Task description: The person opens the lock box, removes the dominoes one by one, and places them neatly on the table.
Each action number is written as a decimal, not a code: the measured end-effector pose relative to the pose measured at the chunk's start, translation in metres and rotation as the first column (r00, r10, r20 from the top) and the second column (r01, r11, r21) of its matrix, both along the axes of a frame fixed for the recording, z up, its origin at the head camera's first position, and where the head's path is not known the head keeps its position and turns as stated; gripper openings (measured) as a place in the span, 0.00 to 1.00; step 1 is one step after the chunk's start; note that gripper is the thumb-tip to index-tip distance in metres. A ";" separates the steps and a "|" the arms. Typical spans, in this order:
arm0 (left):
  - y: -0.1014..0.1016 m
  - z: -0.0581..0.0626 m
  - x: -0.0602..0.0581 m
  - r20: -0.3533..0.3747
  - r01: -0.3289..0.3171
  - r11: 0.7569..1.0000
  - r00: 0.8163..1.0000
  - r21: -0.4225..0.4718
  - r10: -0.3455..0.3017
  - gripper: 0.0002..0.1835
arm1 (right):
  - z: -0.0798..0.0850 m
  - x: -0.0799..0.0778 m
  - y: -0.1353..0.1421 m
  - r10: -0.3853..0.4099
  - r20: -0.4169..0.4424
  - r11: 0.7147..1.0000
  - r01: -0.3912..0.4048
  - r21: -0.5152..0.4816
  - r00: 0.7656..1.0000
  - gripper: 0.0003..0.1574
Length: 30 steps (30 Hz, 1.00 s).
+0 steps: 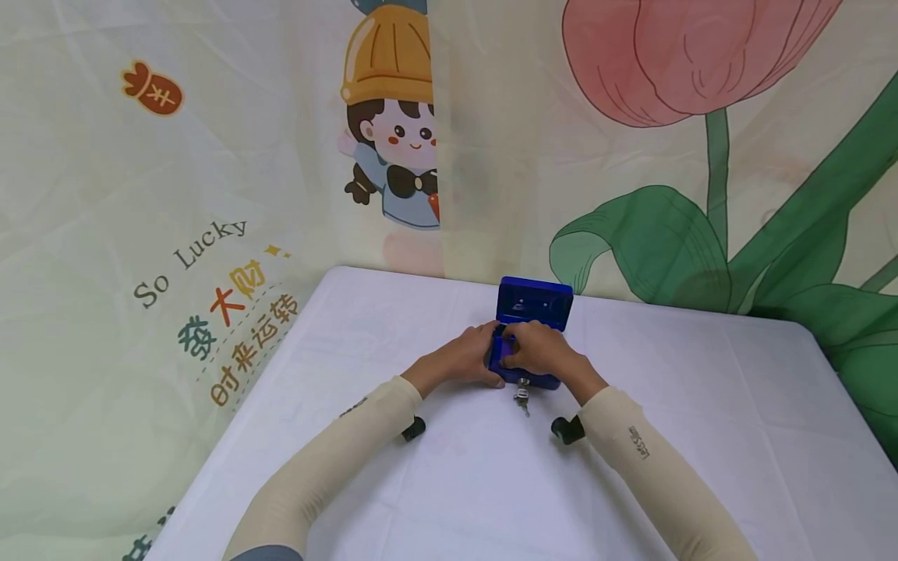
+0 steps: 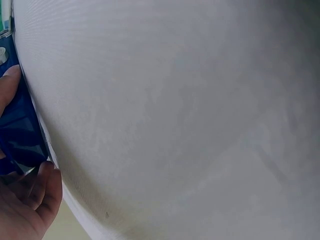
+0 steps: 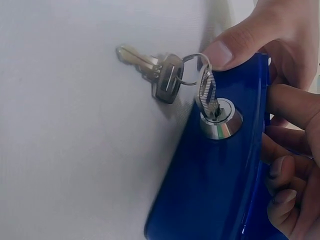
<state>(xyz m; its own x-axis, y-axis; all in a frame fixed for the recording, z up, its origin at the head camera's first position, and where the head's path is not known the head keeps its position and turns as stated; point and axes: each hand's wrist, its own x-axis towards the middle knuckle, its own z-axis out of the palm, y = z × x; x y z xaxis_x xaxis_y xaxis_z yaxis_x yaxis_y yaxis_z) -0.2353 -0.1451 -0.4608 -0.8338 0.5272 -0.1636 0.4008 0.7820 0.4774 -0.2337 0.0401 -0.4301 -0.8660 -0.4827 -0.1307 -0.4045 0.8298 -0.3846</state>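
A blue metal cash box (image 1: 535, 379) stands on the white table with its lid (image 1: 535, 302) raised. My left hand (image 1: 466, 356) holds its left side, thumb on the front by the corner, fingers toward the back. My right hand (image 1: 543, 348) reaches over the rim into the box with bent fingers. A purple patch (image 1: 507, 349) shows between its thumb and index finger; whether they pinch it cannot be told. In the right wrist view one key (image 3: 207, 92) sits in the round lock (image 3: 223, 125), and a second key (image 3: 167, 77) hangs from the same ring.
The white table (image 1: 393, 499) reaches to a printed cloth backdrop (image 1: 491, 156) close behind the raised lid. Dark wrist devices (image 1: 567, 429) stick out beneath both sleeved forearms, just above the tabletop.
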 end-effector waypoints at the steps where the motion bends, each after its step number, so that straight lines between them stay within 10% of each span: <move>1: 0.000 0.000 0.000 0.001 -0.001 1.000 1.000 -0.001 0.001 0.63 | 0.000 0.000 0.000 0.000 -0.001 1.000 0.000 -0.001 1.000 0.34; 30: 0.001 -0.001 -0.001 -0.003 -0.013 1.000 1.000 -0.018 0.013 0.64 | 0.009 0.005 0.018 -0.016 -0.003 1.000 0.016 -0.015 1.000 0.32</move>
